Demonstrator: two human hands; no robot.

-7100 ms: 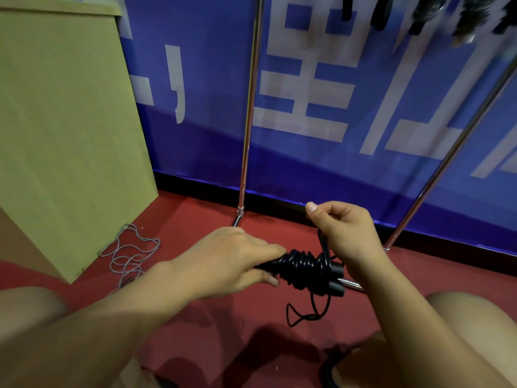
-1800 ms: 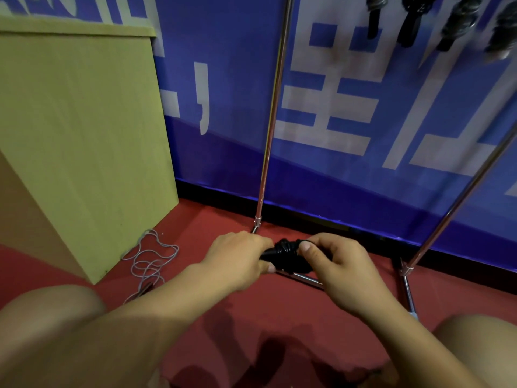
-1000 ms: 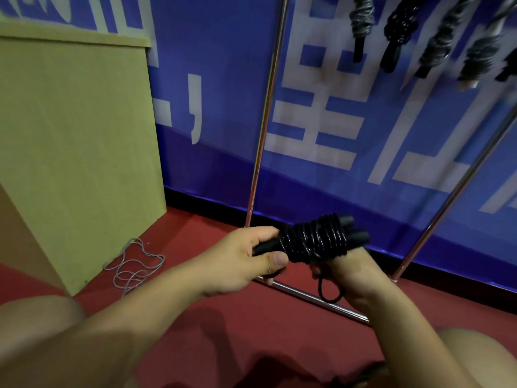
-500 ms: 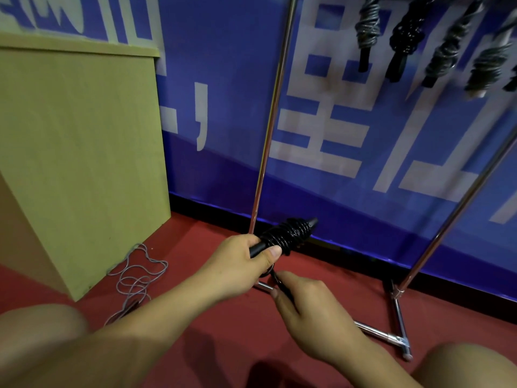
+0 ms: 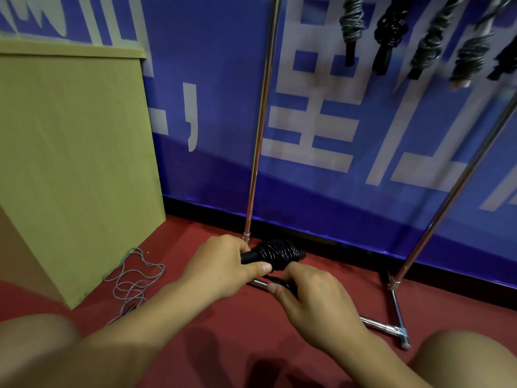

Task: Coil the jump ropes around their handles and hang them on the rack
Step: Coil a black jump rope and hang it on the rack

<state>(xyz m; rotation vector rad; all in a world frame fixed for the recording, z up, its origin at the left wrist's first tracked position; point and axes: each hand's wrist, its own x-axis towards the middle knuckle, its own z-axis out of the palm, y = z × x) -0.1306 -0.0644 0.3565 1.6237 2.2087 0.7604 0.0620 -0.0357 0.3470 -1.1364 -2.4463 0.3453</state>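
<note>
Red floor [image 5: 237, 345], blue banner wall [image 5: 218, 113] at 12 o'clock. The left hand [image 5: 221, 266] grips the coiled black jump rope [image 5: 275, 253], which juts toward 2 o'clock; the right hand [image 5: 313, 301] pinches its loose loop [image 5: 282, 282].

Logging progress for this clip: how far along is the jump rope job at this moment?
Done: several coiled ropes already hang on the rack. In hand: the left hand grips a coiled black rope while the right hand pinches its loose end. Left: hang this one, then coil the grey rope lying on the floor.
</note>
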